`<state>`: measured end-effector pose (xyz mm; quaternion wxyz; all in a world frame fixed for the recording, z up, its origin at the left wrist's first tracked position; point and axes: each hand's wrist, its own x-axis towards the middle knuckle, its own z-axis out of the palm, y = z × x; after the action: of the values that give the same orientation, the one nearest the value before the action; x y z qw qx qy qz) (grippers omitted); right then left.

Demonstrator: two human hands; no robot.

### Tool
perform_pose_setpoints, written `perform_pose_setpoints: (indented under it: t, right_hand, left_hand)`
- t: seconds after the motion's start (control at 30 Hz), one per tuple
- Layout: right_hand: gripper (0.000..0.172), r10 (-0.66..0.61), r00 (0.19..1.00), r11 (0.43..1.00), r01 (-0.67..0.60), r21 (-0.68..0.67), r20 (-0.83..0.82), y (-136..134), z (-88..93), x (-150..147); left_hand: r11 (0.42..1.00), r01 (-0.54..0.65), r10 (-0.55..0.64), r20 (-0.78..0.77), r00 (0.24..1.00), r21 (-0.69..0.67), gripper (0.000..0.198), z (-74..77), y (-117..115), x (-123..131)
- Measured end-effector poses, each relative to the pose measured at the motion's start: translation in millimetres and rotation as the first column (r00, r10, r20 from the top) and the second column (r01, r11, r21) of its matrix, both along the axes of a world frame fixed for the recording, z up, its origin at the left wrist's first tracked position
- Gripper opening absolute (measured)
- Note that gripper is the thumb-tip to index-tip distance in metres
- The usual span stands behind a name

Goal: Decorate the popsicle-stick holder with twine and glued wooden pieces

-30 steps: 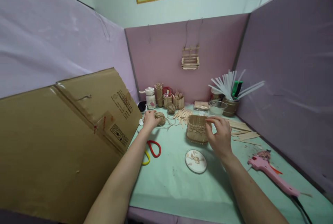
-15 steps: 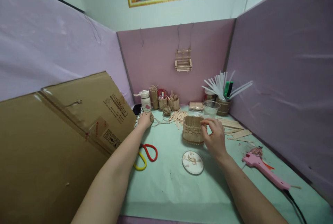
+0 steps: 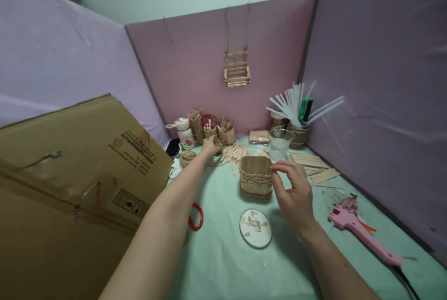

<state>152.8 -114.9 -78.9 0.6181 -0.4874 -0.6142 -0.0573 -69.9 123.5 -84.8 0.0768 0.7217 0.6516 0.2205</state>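
The small oval basket [image 3: 256,183], built of craft sticks with braided twine around it, stands upright on the green table cover. My right hand [image 3: 295,190] pinches its right rim between thumb and fingers. Farther back on the left, my left hand [image 3: 210,147] is closed at a ball of twine [image 3: 219,145], hiding part of it. Another twine ball [image 3: 187,157] lies left of that wrist. In front of the basket is a round white dish [image 3: 255,239] with small pointed wood pieces. Red-handled scissors [image 3: 200,218] are partly covered by my left forearm.
A large cardboard sheet [image 3: 87,188] leans along the left side. On the right lie a pink glue gun [image 3: 366,239] with its cord and flat wood strips [image 3: 309,160]. Craft sticks [image 3: 234,152], a white bottle [image 3: 184,133] and a clear bowl [image 3: 280,142] stand behind.
My left hand has moved right, from one twine ball to the other, uncovering the first. My right hand stays at the basket rim. The view has tilted down and shifted.
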Motion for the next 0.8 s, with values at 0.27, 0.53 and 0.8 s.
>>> perform_pose_setpoints:
  t: [0.27,0.53,0.8]
  right_hand:
    - [0.011,0.024,0.998,0.999,-0.026,-0.020,-0.060,-1.2,-2.7,2.9]
    - [0.011,0.186,0.977,0.980,-0.192,-0.053,-0.102,-6.0,6.3,-5.7]
    - [0.034,0.450,0.854,0.815,-0.512,-0.271,-0.261,-12.8,24.5,-42.5]
  left_hand:
    - [0.985,-0.088,0.065,0.151,0.986,0.145,0.049,2.5,-3.8,6.1]
    - [0.809,-0.236,-0.269,0.696,0.666,0.539,0.053,95.2,-49.1,-27.7]
    - [0.948,-0.022,-0.310,0.940,0.145,0.316,0.042,87.0,-154.9,-28.7]
